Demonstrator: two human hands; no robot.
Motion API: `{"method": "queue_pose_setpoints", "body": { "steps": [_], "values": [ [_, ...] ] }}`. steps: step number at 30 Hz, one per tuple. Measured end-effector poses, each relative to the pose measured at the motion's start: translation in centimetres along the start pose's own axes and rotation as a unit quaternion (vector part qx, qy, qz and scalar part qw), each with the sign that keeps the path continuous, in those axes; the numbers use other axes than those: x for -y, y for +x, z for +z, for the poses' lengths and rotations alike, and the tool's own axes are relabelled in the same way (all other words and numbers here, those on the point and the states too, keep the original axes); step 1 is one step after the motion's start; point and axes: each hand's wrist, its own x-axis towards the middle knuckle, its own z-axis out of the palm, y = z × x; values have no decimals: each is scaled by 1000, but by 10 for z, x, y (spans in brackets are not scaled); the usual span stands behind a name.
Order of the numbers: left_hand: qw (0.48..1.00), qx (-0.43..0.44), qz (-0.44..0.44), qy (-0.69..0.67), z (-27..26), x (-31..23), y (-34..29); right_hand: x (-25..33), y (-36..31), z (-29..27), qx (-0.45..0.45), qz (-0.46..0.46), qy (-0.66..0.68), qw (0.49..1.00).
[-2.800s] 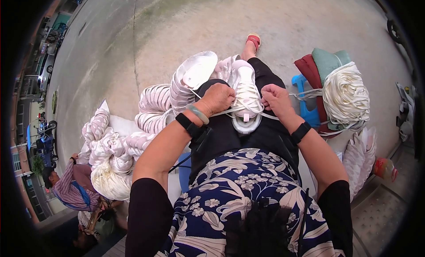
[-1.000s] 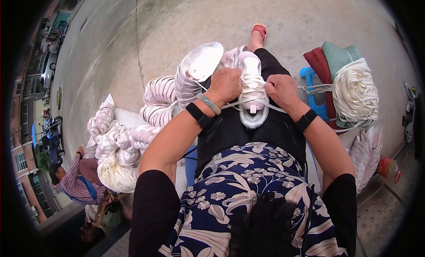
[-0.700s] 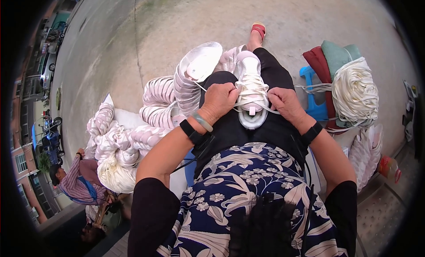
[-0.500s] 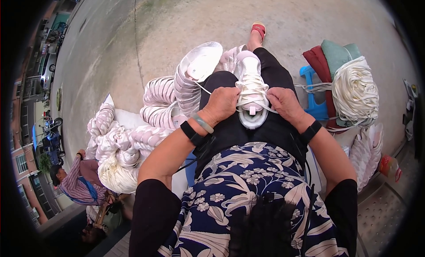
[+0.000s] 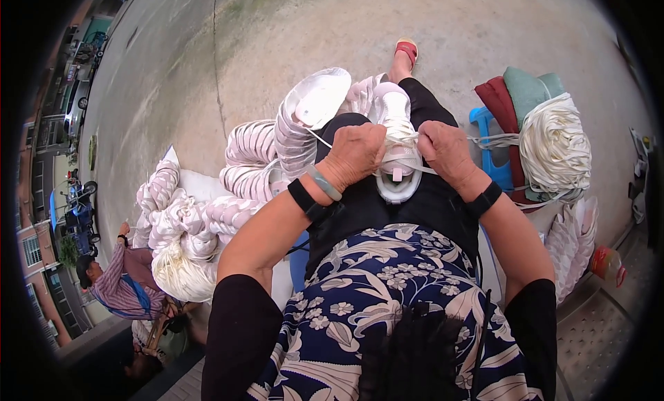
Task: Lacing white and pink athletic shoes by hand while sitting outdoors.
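Observation:
A white and pale pink sneaker rests across my lap, its heel toward me and its toe pointing away. White shoelace runs over its upper, with a loose length trailing beneath my right hand. On the left of the laces, my left hand is closed in a pinch on the lace. My right hand grips lace on the other side, fingers curled in. Part of the lacing is hidden behind my left fingers. More pale pink shoe parts stand stacked just beyond my left knee.
At the right, a bundle of cream laces lies on folded red and green cloth over a blue stool. Tied white bundles sit at left, near a seated person. More shoe parts lie at right.
My left hand has shifted right and over the shoe, covering more of the lacing. My right hand has risen slightly and curled more tightly. The laces across the tongue look drawn closer together.

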Motion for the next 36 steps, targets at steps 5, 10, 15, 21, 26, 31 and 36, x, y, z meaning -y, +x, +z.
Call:
{"method": "queue_pose_setpoints", "body": {
  "steps": [5, 10, 15, 21, 26, 31, 36],
  "values": [
    [943, 22, -261, -204, -2, -2, -13, 4, -17, -5, 86, 212, 152, 962],
    [958, 39, -259, -117, 8, -2, -18, 1, -25, 8, 48, 184, 117, 975],
    [968, 9, -227, -103, 21, -11, -19, 0, -31, 17, -5, 176, 114, 978],
    [978, -68, -180, -83, 18, -6, -14, -2, -22, 10, -54, 140, 93, 984],
    [967, -93, -201, -125, 7, -6, -17, -4, -23, 0, -57, 149, 158, 974],
    [896, -41, -311, -315, 4, -1, -17, -7, -26, 0, 4, 196, 358, 913],
    [733, -20, -453, -507, 2, 13, -14, -13, -18, -1, 31, 360, 488, 794]
  ]
}}
